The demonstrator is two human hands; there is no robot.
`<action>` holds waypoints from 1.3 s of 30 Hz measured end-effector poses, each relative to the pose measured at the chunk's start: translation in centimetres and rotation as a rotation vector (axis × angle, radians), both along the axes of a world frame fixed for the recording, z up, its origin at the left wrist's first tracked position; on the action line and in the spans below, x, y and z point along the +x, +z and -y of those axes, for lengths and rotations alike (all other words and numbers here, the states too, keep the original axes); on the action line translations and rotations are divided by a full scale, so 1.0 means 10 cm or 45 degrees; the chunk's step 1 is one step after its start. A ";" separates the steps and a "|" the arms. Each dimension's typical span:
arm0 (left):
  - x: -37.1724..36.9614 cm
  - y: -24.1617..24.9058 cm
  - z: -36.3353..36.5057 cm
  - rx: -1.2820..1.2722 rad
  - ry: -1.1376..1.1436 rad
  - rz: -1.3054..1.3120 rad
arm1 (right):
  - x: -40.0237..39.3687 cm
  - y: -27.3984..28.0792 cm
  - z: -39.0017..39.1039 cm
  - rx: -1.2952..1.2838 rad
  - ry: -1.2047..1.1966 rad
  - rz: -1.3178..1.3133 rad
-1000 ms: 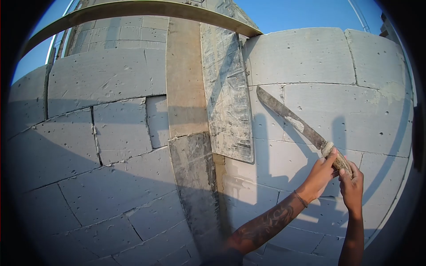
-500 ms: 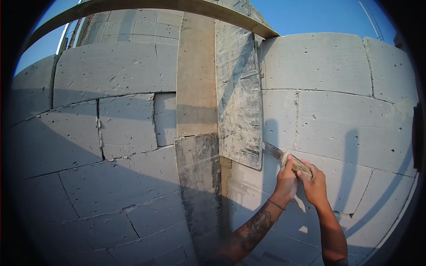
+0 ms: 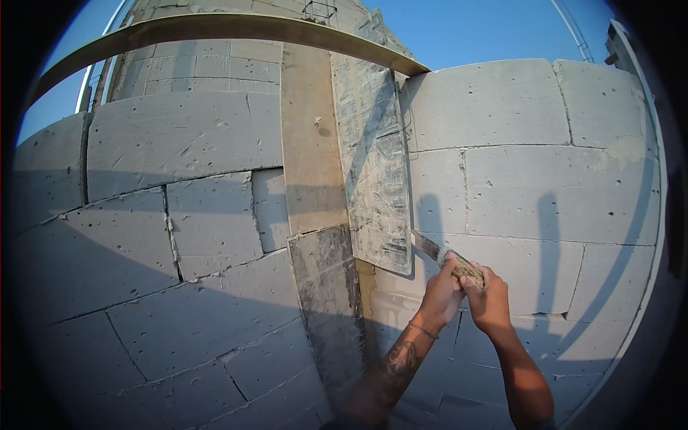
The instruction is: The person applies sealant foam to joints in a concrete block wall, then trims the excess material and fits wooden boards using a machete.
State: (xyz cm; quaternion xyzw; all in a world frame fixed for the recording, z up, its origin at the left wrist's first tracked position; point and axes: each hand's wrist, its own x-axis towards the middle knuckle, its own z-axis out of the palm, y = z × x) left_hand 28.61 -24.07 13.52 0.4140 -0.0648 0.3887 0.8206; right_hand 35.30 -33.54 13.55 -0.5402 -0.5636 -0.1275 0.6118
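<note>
Both hands grip a flat-bladed metal tool (image 3: 426,246) with a thick, rough, pale wrapped handle (image 3: 466,271). My left hand (image 3: 442,292) is closed round the handle nearer the blade, thumb on top. Beside it, my right hand (image 3: 489,297) wraps the handle's rear end. The narrow, dark blade points up and left, its tip right at the lower right edge of a mortar-smeared board (image 3: 380,172). This board stands upright against the block wall (image 3: 527,190), close to the corner.
A brown plank (image 3: 313,136) adjoins the board on the left, above a dark, stained panel (image 3: 330,294). A long strip (image 3: 236,27) crosses overhead. Another block wall (image 3: 179,143) runs along the left. A thin wire (image 3: 407,129) hangs by the board's right edge.
The view has shifted and tilted slightly, so hands and tool appear a little further left. Both hands keep their grip, and the blade tip stays at the board's edge.
</note>
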 end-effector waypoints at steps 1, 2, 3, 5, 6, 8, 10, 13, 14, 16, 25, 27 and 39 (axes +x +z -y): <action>0.04 0.03 0.00 -0.021 -0.020 0.004 | -0.01 0.03 0.01 -0.006 0.043 -0.042; 0.06 0.04 0.00 -0.047 -0.044 0.007 | -0.07 0.04 0.02 -0.007 0.039 -0.051; 0.00 -0.02 0.00 -0.063 -0.053 0.002 | -0.16 0.03 0.06 -0.063 -0.018 -0.023; -0.39 0.08 0.27 -0.022 0.051 -0.179 | -0.29 0.01 0.10 -0.149 -0.074 -0.005; -0.35 0.00 0.25 -0.037 0.047 -0.214 | -0.34 -0.05 0.09 -0.120 -0.107 -0.004; -0.16 -0.05 0.11 0.022 0.024 -0.020 | -0.29 -0.07 0.08 -0.076 -0.143 0.038; 0.08 -0.05 0.04 0.058 0.012 -0.084 | 0.10 -0.08 0.06 -0.040 0.019 -0.042; 0.05 0.07 0.11 0.361 0.039 -0.860 | 0.52 -0.14 0.28 -0.093 -0.010 -0.058; -0.06 0.10 0.16 0.344 0.051 -0.851 | 0.64 -0.17 0.41 -0.089 0.037 -0.141; -0.21 0.15 0.19 1.213 1.059 -0.991 | 0.84 -0.22 0.63 -0.050 0.071 -0.249; -0.28 0.73 -1.01 1.129 2.391 -0.862 | 1.29 0.41 1.23 0.200 -0.131 -0.278; -0.17 0.71 -1.08 1.096 2.293 -0.934 | 1.44 0.68 1.25 0.270 -0.127 -0.225; 0.03 0.71 -1.26 1.119 2.224 -1.175 | 0.81 2.43 -0.49 0.250 0.320 -0.030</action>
